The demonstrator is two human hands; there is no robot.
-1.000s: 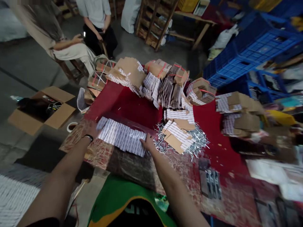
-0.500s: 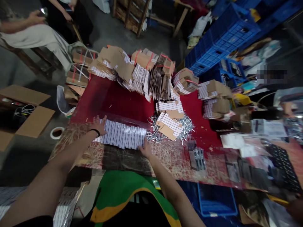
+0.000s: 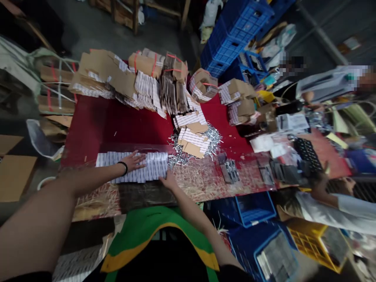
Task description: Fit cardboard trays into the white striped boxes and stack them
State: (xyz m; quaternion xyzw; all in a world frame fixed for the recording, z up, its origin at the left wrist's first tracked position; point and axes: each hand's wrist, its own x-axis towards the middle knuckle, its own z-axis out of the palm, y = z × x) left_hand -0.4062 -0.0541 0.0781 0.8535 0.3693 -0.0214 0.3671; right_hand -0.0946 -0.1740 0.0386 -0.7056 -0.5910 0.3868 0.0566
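A row of overlapping white cartons with dark stripes lies along the near side of the red-covered table. My left hand, with a dark band at its wrist, rests flat over the middle of the row, fingers spread. At the row's right end, my right hand touches the near corner, thumb pointing left and fingers apart. Just beyond it is a pile of small metal pieces, with loose striped cartons on top.
Bundled cardboard cartons line the table's far edge. Small dark packs lie to the right. Blue crates stand behind; a blue bin and yellow crate sit below. Another person's sleeve reaches in at right.
My left hand has slid right from the row's left end to its middle, uncovering that end. My right hand stays at the right end. The view has turned right.
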